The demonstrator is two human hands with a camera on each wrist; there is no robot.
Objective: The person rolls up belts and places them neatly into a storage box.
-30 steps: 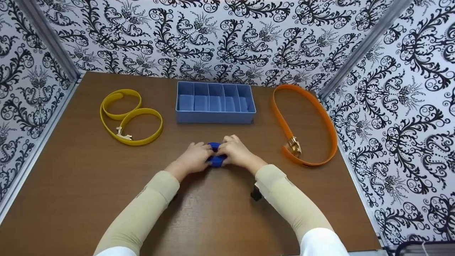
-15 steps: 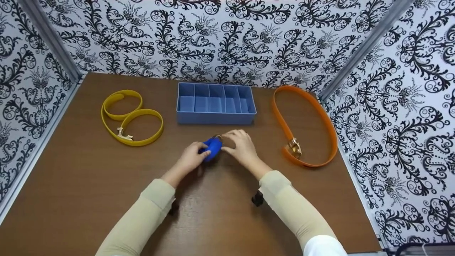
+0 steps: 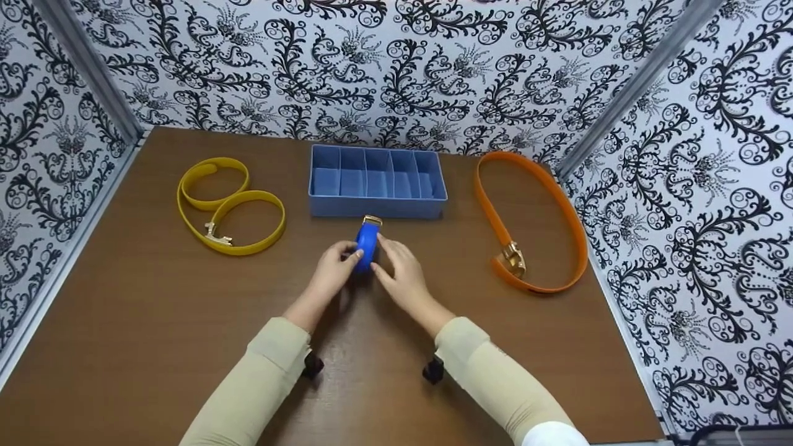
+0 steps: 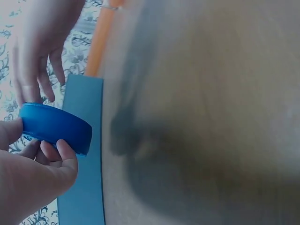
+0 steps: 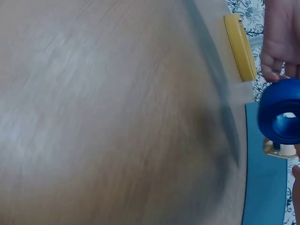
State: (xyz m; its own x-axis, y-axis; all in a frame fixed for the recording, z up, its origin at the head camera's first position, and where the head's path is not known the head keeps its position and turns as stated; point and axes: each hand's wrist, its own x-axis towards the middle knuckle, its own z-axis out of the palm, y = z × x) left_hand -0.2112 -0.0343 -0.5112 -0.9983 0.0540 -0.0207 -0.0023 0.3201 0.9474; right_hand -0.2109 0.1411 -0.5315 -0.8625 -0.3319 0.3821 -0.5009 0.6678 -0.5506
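Near the middle of the table (image 3: 155,310), just in front of a blue divided box (image 3: 378,207) by the far edge: a blue belt (image 3: 367,241), wound into a thick, tight coil; bright and slightly glossy along the smooth outer band, layers showing along the rim in the right wrist view, with a small round hollow at the centre; a gold buckle (image 3: 372,220) jutting from the coil toward the far edge; clamped between thumb and fingers of the left hand (image 3: 332,267); touched from the other side by the right hand (image 3: 403,272), fingers mostly straight; hands apart, coil between; toward the table's far left corner, a yellow belt (image 3: 248,249) in open loops; near the right edge, an orange belt (image 3: 569,210) in one long loop.
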